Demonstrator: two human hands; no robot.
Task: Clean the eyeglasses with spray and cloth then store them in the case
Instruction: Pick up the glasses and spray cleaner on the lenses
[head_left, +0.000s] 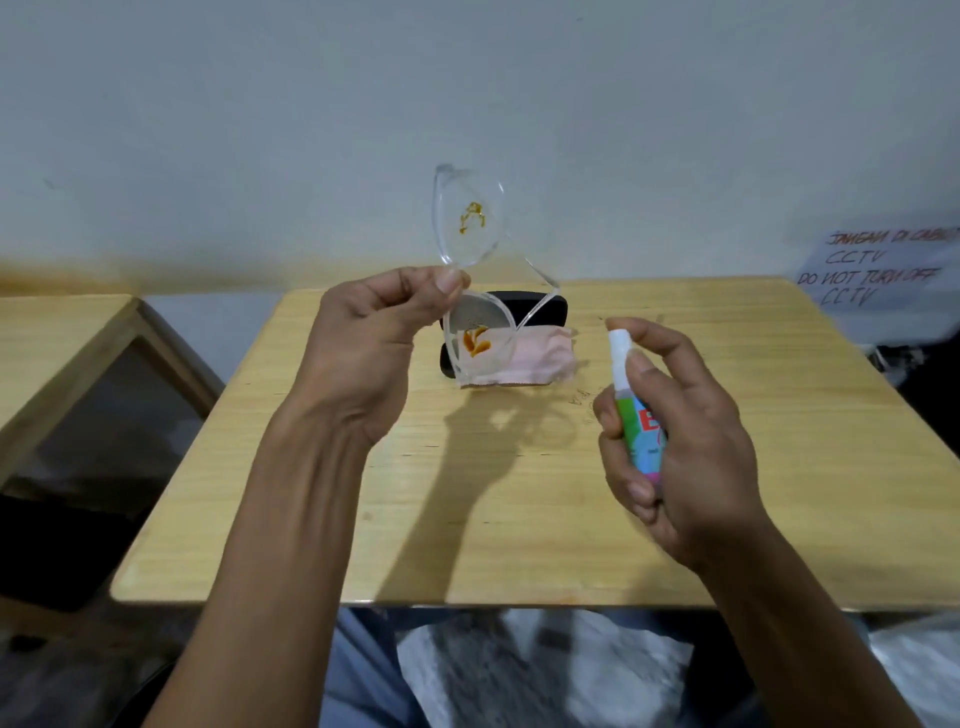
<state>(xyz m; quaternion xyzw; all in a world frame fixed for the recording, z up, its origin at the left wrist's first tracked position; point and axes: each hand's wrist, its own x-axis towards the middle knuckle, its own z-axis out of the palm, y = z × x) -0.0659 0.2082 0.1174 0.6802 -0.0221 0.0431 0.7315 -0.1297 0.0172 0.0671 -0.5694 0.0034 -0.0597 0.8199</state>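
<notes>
Left hand (379, 332) pinches clear plastic eyeglasses (470, 223) with orange smears, raised above light wooden bench (467, 519). Right hand (675, 431) grips small white-nozzled spray bottle (636, 405). Pink cloth (540, 353) on black case (519, 306) behind.

A plain workroom or office corner under camera watch.

A small light-wood table (519, 519) stands against a bare, pale painted wall (467, 78), with the edge of a second wooden table (62, 332) just beside its left edge. Past the tabletop's far right corner hangs a handwritten paper sign (878, 275) reading "DO NOT TURN OFF CCTV" below a line in another language. The bare wall, simple furniture and such a notice suggest a monitored work space rather than a home.
</notes>
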